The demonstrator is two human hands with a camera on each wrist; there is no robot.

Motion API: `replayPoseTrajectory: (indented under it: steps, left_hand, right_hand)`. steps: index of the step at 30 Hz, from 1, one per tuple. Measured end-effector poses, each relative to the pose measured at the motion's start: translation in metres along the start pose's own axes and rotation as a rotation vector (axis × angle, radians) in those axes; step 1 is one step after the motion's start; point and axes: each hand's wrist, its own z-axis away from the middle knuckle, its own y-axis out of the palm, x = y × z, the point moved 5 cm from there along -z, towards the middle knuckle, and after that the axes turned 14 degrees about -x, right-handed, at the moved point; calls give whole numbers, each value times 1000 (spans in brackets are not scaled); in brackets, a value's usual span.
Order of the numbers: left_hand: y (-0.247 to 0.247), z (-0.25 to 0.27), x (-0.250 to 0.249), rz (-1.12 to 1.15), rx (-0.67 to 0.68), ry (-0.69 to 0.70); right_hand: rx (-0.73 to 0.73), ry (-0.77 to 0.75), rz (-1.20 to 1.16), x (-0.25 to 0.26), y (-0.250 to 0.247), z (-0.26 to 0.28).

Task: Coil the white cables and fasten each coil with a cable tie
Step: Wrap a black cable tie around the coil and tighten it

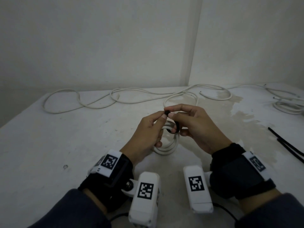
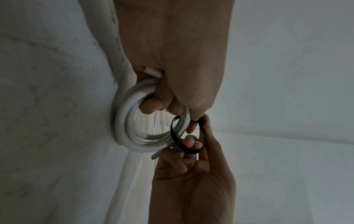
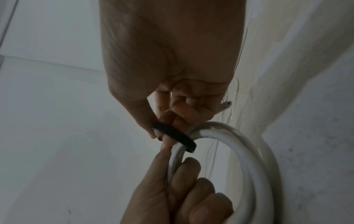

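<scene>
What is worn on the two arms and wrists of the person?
Both arms have dark grey sleeves. Each wrist carries a black strap with white blocks bearing black-and-white square markers. A white camera housing with its own marker sits at each wrist.

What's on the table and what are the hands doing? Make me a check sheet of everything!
Surface: white table, scuffed, with a stained patch on the right.
Job's things: coiled cable held up; black cable tie looped loosely round its strands, not pulled tight.
Clutter: spare black ties at the right edge.
Grippers: left hand grips the coil and pinches the tie's top; right hand pinches the tie.
Cables: loose white cable snaking along the back; another white bundle far right.
Surroundings: plain white wall corner; nothing else seen.
</scene>
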Motion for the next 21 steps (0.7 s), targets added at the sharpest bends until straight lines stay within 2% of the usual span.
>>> replayPoseTrajectory:
  steps: [6,12,21]
  left_hand:
    - [0,1,-1,-23,17,17]
    - [-1,1,0,-14,9,-3]
    - [0,2,-2,-7,2,-6]
  right_hand:
    - [-19,-7,1,-1,-2,-2]
    - [48,-1,-26,-1,-2,0]
    - [28,-24,-6,-2,-3,-1]
